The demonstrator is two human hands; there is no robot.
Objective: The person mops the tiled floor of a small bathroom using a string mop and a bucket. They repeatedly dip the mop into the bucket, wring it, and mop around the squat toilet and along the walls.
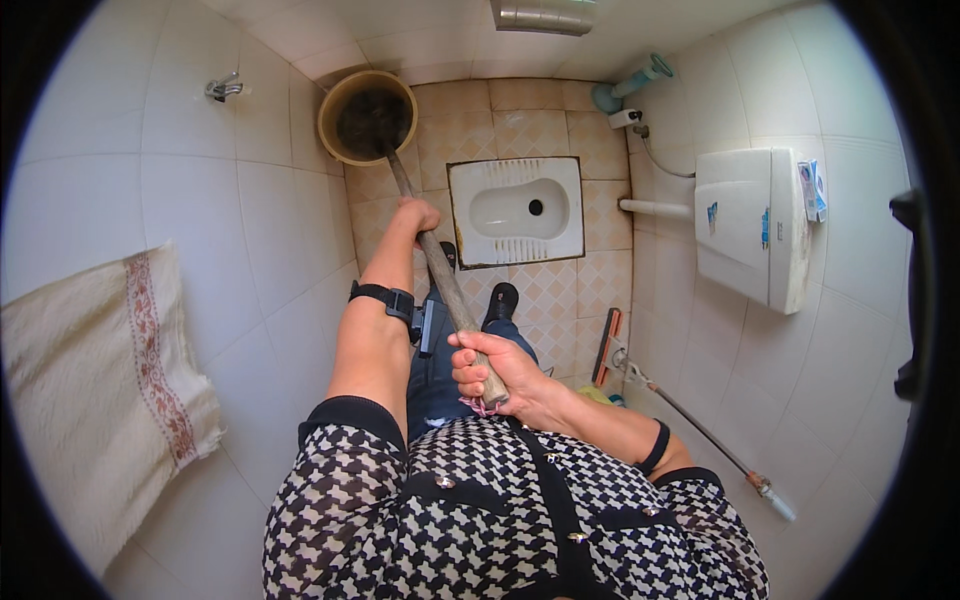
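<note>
A long wooden handle runs slantwise from my waist to the yellowish plastic bucket in the far left corner. Its lower end disappears into dark contents, perhaps a mop head in dirty water; I cannot tell exactly. Partway down, my left hand wraps around the wood. My right hand grips the top end, where a pink-and-white cord loop hangs. To the right of the bucket, a white ceramic squat toilet is set into the tiled floor.
A white cistern hangs on the right wall with its pipe. An orange-edged floor squeegee leans below it. In the far right corner stands a teal plunger-like tool. A cream towel and a tap are on the left wall.
</note>
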